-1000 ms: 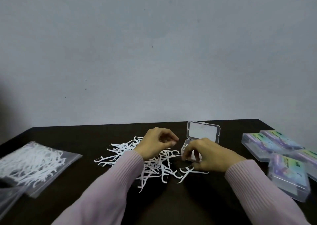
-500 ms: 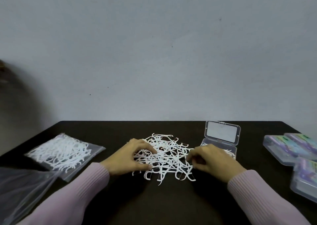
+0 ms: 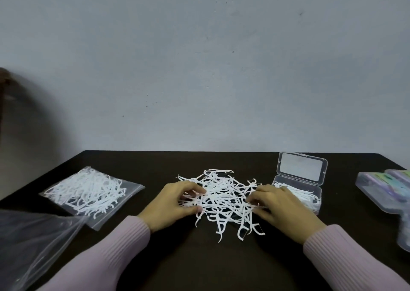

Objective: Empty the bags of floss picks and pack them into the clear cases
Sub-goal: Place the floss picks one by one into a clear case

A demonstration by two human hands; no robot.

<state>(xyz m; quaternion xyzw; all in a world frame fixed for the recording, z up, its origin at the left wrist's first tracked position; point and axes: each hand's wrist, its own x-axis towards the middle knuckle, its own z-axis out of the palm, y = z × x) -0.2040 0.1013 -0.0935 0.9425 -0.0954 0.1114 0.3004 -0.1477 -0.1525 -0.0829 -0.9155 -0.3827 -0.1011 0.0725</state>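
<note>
Both hands, left (image 3: 175, 204) and right (image 3: 279, 204), curl into the loose floss picks (image 3: 224, 199), pinching some. Align a small bundle (heads together) before the open clear case (image 3: 297, 193).

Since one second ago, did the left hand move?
Yes. The left hand moved left, away from the open case, to the left edge of the pick pile.

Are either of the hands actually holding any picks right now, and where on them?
Left hand curls thumb and fingers into the left edge of the loose pile of floss picks; right hand pinches picks at its right edge. Which part of each pick cannot be told.
</note>
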